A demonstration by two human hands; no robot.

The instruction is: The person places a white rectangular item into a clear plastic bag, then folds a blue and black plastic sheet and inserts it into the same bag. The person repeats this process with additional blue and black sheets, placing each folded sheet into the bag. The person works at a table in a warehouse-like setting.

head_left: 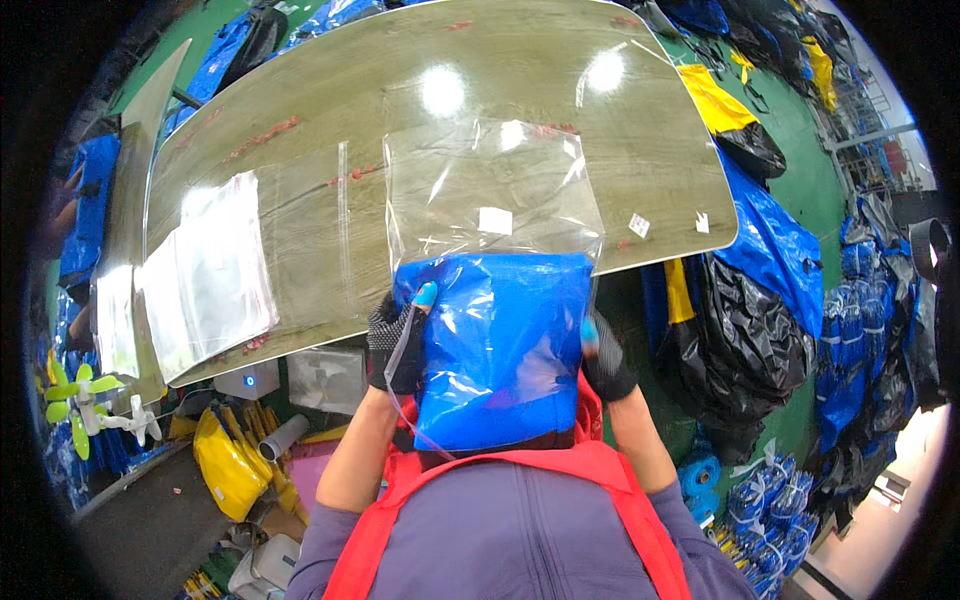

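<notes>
Head view: glossy, creased blue bundle in clear bag.

You can read no lettering; the small white marked square at right and the scattered red marks on your glossy olive-brown surface are illegible.

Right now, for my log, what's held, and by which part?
Blue bundle with clear plastic: left hand at its left edge, right hand seemingly at its right.
</notes>
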